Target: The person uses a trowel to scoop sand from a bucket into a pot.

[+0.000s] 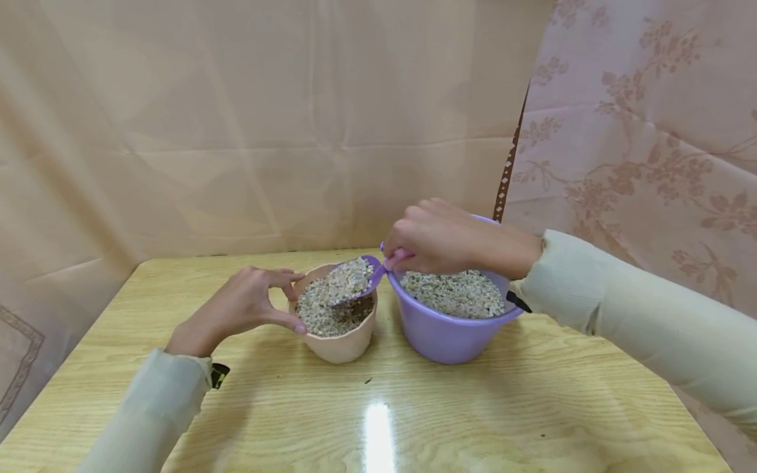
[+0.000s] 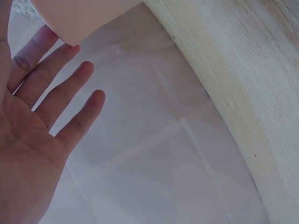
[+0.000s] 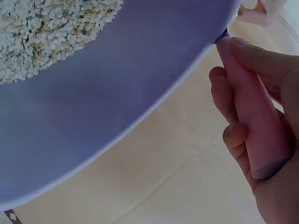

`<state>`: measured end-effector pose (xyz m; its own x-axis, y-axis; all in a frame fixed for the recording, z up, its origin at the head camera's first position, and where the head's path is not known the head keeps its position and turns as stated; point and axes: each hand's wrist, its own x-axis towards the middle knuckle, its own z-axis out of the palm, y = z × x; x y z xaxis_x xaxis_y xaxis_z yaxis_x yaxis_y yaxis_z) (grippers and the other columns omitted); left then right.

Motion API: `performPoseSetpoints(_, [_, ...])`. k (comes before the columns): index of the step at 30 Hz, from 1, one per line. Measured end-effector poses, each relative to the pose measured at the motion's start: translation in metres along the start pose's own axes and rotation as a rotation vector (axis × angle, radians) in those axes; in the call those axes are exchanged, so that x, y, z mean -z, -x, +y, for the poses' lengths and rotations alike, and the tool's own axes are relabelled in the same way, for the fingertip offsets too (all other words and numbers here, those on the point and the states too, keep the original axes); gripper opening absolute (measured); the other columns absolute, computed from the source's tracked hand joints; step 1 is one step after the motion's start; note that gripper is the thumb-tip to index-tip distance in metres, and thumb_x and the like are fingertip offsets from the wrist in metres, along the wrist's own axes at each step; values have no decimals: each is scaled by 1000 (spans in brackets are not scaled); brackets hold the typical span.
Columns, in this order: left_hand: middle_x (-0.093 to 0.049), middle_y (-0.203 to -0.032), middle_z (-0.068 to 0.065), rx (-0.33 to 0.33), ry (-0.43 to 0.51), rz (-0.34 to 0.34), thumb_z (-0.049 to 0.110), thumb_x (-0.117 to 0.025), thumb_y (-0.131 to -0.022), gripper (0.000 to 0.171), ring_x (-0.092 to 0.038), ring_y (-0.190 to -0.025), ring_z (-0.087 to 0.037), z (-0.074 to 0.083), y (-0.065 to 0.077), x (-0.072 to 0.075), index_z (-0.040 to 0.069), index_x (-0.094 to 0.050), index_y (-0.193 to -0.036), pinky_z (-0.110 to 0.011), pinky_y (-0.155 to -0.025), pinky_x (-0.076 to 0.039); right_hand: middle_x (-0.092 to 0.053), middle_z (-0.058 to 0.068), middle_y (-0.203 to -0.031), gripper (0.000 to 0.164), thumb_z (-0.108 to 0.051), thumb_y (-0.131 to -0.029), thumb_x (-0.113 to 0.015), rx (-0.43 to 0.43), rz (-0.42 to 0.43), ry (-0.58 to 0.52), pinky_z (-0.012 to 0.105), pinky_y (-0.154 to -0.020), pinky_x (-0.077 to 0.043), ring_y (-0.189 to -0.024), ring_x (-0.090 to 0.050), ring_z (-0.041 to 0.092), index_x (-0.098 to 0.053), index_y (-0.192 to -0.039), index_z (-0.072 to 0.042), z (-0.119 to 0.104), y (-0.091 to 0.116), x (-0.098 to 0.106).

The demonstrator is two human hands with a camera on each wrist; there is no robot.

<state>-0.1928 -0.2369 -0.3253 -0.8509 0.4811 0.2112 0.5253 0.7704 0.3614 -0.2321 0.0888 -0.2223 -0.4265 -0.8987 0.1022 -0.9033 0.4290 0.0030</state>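
My right hand point(image 1: 434, 236) grips the pink handle point(image 3: 259, 114) of a small garden trowel, its fingers wrapped round it. The trowel's purple blade point(image 1: 376, 272) carries a heap of pale gravel point(image 1: 350, 279) and is tilted over a peach plant pot point(image 1: 340, 348). Inside the pot, gravel point(image 1: 319, 315) covers much of the surface, with brown material showing near the right side. My left hand point(image 1: 245, 302) holds the pot's rim, thumb at the front and fingers at the left back. In the left wrist view, the outer fingers point(image 2: 77, 119) are spread away from the pot point(image 2: 84, 18).
A purple tub point(image 1: 449, 338) holding more gravel point(image 1: 455, 295) stands just right of the pot, under my right forearm. Both stand on a wood-grain table point(image 1: 284, 414). Behind hangs a beige curtain point(image 1: 266, 131), with a floral cloth point(image 1: 650, 144) at the right.
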Motion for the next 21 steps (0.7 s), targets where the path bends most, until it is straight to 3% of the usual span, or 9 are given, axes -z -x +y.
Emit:
performPoseSetpoints(11, [-68,-125,-4,-1,2,4,64,-84,-56,42,-60,-123,-29,-1,0,0,28,-69,-73,-38,-74,-43,-57,-11,-61,15,-19,-91,-70,30,8,139,29,-51,-37,-52,-47,11,-73,-76,-21,-8,-9,11])
performPoseSetpoints(21, [-68,-125,-4,-1,7,-6,66,-82,-56,45,-58,-125,-29,0,-1,2,27,-69,-73,-39,-75,-42,-44,-8,-55,37,-9,-84,-66,53,-6,223,29,-51,-31,-52,-38,12,-45,-57,-22,-12,-14,20])
